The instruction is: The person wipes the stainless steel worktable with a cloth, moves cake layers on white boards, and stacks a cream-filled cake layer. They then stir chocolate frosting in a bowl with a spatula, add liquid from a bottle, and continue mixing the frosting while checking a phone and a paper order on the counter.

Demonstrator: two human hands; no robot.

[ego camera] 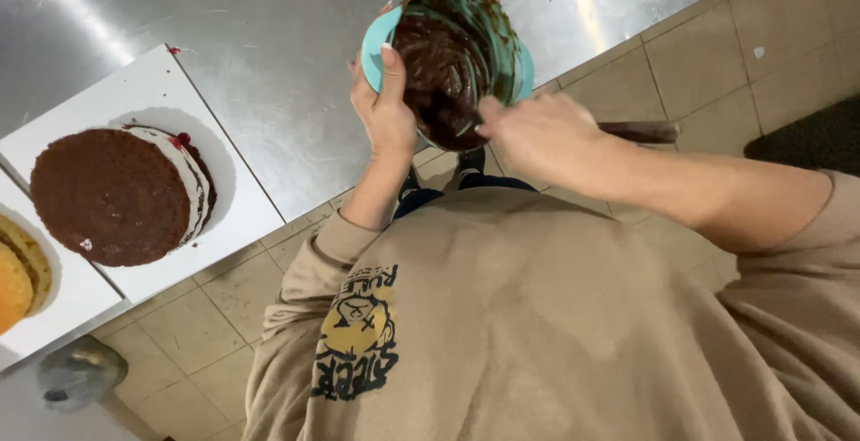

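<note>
Nearest the lens is the person's tan sweatshirt [555, 315], filling the lower frame. Beyond it the steel worktable [269, 11] carries a white board [233, 199] with a layered chocolate cake [116, 194] showing cream and red filling at its edge. A turquoise bowl [374, 36], smeared inside with dark chocolate cream [443, 73], is held tilted above the table's edge. The left hand [385, 109] grips its rim, thumb inside. The right hand [537, 136] is closed around a dark-handled utensil [640, 132] reaching into the cream.

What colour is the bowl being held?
Turquoise bowl, smeared with dark brown chocolate mix inside; head view.
</note>
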